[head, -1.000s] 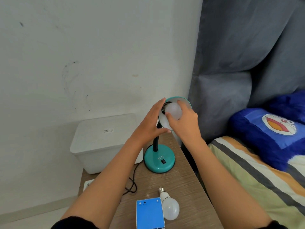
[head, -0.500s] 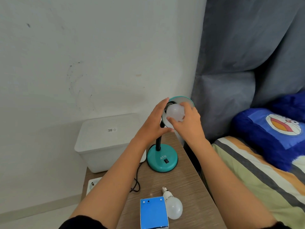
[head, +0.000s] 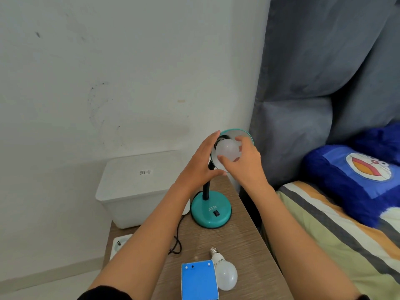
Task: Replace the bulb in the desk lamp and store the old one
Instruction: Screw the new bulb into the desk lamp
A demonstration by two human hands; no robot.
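Gripping bulb (head: 227, 152) inside shade (head: 246, 135): right hand (head: 244, 164); left hand (head: 200, 164) bracing.

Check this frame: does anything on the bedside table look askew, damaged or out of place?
Nothing looks damaged or spilled. The loose bulb lies on its side on the table beside the blue box, free to roll. The lamp shade is tilted up, only because the left hand steadies it while the right hand holds the fitted bulb.

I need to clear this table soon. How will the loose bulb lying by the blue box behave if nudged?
The loose bulb lies on its side on the wooden table, so its round globe would probably roll, likely curving around its narrower screw base. It touches the blue box, which may block it that way. It looks light, possibly fragile.
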